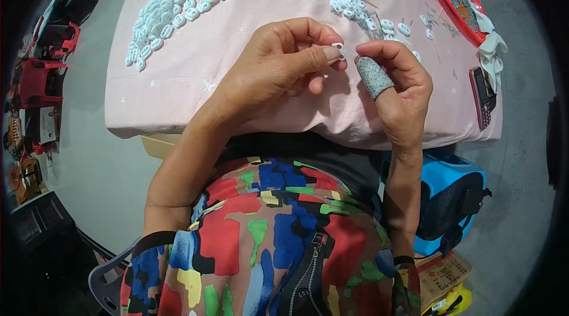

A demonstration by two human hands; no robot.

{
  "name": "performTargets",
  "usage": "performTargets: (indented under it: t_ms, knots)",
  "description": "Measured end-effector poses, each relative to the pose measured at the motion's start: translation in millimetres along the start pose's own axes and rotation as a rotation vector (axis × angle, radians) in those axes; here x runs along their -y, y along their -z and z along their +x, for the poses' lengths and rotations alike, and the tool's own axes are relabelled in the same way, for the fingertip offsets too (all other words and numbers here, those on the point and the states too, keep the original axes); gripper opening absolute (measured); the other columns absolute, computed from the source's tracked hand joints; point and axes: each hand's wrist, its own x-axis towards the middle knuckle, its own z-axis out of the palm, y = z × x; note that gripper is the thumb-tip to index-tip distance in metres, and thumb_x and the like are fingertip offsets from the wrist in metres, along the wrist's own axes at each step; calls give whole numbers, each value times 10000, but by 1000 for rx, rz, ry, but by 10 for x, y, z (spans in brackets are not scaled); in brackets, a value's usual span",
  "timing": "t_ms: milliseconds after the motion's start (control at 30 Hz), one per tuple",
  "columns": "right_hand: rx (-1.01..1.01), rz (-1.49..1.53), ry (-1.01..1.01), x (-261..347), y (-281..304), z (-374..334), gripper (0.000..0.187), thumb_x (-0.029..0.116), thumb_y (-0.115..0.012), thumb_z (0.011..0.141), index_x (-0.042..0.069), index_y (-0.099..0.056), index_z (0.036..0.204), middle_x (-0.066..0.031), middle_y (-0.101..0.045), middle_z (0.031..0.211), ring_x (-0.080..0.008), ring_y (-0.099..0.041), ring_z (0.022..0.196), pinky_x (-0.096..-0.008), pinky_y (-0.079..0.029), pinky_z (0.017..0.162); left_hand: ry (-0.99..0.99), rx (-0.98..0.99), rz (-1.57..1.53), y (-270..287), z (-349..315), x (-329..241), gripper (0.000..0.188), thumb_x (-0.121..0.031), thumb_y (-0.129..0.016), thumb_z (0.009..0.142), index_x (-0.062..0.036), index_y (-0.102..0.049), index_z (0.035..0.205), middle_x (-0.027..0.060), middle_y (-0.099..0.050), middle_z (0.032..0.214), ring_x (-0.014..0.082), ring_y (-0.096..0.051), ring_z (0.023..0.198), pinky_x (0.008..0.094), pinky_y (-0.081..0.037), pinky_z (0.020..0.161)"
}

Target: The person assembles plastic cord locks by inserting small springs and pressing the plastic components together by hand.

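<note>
Between thumb and forefinger, my left hand (284, 58) pinches a small white plastic piece with holes (339, 49) above the near part of the table. Close to its right, my right hand (400, 79) has thumb and forefinger tips brought together; whatever is between them is too small to make out. A grey fabric sleeve (374, 77) covers the right thumb. Beyond the hands lies a loose group of similar white oval pieces (349, 5) mixed with tiny grey bits and thin sticks. A larger heap of white oval pieces (178, 5) spreads over the far left.
A pink cloth (272, 5) covers the table. At the far right sits a red tray (477, 37) full of tiny grey parts, with a white cloth (491, 55) beside it. A dark red phone (481, 99) lies near the right edge. A blue bag (444, 203) stands below.
</note>
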Motion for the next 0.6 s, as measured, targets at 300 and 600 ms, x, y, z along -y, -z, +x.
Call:
performTargets:
  t_ms: [300,600]
  knots:
    - [3,-1,-9,2,10,-24,210,-107,-568,844,-26,-667,1011,-14,-643,926,-69,-601,865,-204,-486,790,-1,-15,45,-8,-34,-49,177,-139,-672,918,-44,-623,1058,51,-682,842,31,-534,580,132,-372,484]
    - [-13,-5,17,19,-40,-46,202,-113,-599,841,-24,-669,1007,-15,-649,930,-68,-608,863,-196,-491,776,-39,-30,34,25,-43,3,175,-106,-695,892,-29,-653,1044,33,-685,877,35,-588,642,125,-400,506]
